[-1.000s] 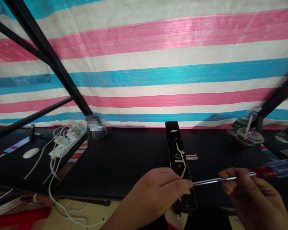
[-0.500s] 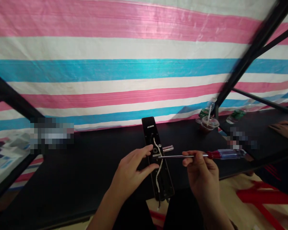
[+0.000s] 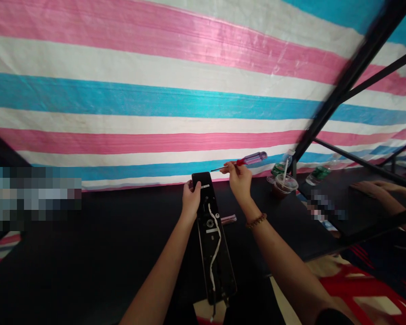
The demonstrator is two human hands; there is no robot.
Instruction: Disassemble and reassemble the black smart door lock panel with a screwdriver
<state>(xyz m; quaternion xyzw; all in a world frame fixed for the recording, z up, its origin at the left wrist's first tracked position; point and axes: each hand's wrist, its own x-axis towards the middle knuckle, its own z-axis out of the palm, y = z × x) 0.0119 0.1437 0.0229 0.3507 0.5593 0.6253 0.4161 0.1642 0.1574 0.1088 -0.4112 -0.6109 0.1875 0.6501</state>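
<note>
A long black device panel lies lengthwise on the black table, its near end reaching past the front edge. A white cable runs along its face, and a short lead hangs from the near end. My left hand grips the far end, thumb on the face and fingers round the left side. In my right hand is a screwdriver with a red and clear handle, pinched by its shaft. Its tip points left at the panel's far right corner; whether it touches, I cannot tell. A clear pinkish handle lies right of the panel.
A lidded plastic cup with a straw and a bottle stand at the back right. Another bottle lies beyond the black frame post. Another person's hands rest farther right. Striped sheeting hangs behind.
My left hand has gone from the panel's middle to its far end and closed on it. My right hand has carried the screwdriver from the middle up to the far corner. The view has shifted.
</note>
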